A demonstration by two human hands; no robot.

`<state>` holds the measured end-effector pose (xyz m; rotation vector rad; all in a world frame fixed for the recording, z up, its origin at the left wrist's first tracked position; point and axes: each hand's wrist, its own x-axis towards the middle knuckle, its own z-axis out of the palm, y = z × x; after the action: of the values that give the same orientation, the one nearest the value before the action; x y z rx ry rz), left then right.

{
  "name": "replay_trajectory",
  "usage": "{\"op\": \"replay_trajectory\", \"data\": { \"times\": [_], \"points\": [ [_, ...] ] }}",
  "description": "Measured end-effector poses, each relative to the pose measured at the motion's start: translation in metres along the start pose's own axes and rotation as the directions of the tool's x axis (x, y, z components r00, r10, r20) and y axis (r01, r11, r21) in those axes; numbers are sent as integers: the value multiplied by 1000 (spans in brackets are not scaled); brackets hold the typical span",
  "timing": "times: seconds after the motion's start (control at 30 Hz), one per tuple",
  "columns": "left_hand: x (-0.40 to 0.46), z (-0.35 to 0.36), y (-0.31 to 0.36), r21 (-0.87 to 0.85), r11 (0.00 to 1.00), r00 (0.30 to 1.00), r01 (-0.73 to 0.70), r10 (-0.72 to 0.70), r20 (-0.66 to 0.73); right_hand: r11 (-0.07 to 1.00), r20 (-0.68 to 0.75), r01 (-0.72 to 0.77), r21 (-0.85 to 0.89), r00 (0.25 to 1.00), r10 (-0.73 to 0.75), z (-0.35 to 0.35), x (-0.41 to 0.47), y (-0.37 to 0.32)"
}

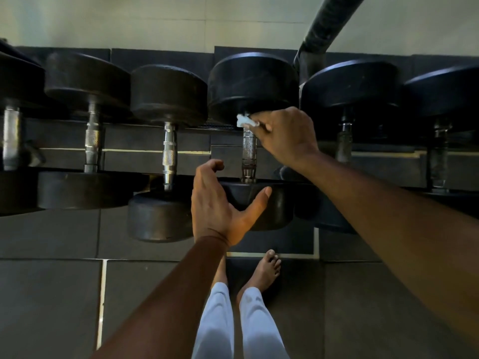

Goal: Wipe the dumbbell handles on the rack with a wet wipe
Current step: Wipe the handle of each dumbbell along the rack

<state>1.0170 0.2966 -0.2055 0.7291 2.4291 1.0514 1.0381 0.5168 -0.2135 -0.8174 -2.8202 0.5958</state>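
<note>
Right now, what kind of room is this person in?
Most likely a gym's weights area. A row of black dumbbells sits on a low rack, dark rubber mats cover the floor, and the right hand wipes one handle with a wet wipe.

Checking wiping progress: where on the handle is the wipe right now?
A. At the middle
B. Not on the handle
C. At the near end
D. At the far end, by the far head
D: the right hand holds the wipe at the handle's far end.
</note>
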Motion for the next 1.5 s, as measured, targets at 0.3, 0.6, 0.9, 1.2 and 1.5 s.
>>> {"op": "replay_trajectory", "data": {
  "times": [0.3, 0.6, 0.9, 1.2, 1.5],
  "points": [
    [0, 0, -1, 9, 1000, 1000, 6, -6, 10, 974, 141, 14, -226, 990, 19, 10, 16, -28],
    [1, 0, -1, -3, 1000, 1000, 7, -7, 5, 977, 124, -113, -181, 983, 136, 14, 16, -40],
    [2, 0, -3, -5, 1000, 1000, -17, 17, 7, 835, 21, -500, 228, 860, 509, 5, -16, -22],
    [1, 2, -6, 3, 999, 999, -37, 38, -9, 235, 475, -741, 628, 605, 639, 46, 10, -1],
    [2, 2, -6, 24, 997, 997, -71, 71, -5, -73, 736, -769, 635, 574, 359, 9, -4, 11]
  ]
}}
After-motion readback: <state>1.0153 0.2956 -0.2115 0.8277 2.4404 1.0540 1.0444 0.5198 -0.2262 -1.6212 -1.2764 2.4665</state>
